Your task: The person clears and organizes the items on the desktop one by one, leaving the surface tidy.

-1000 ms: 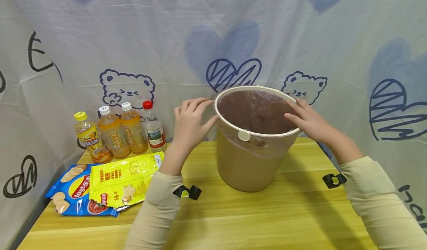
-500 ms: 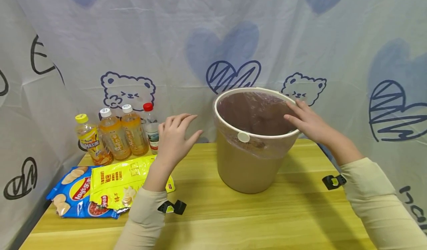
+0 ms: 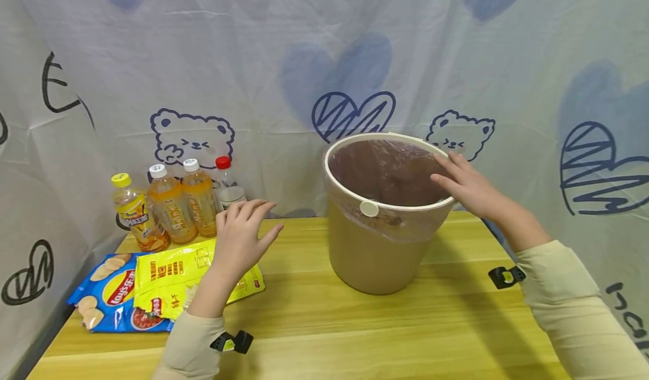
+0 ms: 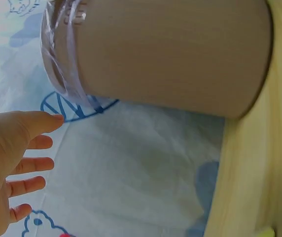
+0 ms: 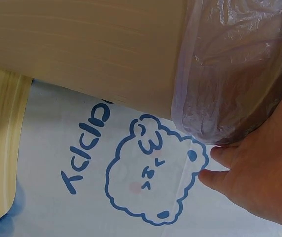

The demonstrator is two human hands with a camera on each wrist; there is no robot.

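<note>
A brown trash bin [image 3: 377,262] with a pale rim [image 3: 349,190] stands upright on the wooden table, with a clear plastic liner [image 5: 229,74] folded over its edge. My right hand [image 3: 469,186] rests on the bin's right rim, fingers extended over the opening. To the left of the bin, my left hand [image 3: 240,235] hovers with spread, relaxed fingers and nothing in them. Below and behind it lies a yellow chip bag [image 3: 167,276], partly hidden by the left forearm. In the left wrist view, the left hand [image 4: 5,163] is apart from the bin [image 4: 170,54].
A blue Lay's bag [image 3: 106,298] lies partly under the yellow one. Behind them stand several bottles: a yellow-capped bottle [image 3: 137,214], two white-capped bottles [image 3: 172,208] and a red-capped bottle [image 3: 230,191]. A patterned cloth [image 3: 284,59] hangs behind the table [image 3: 324,340].
My left hand has left the bin's left rim and moved left and down toward the chip bags. The right hand has stayed at the right rim; the bin has not moved.
</note>
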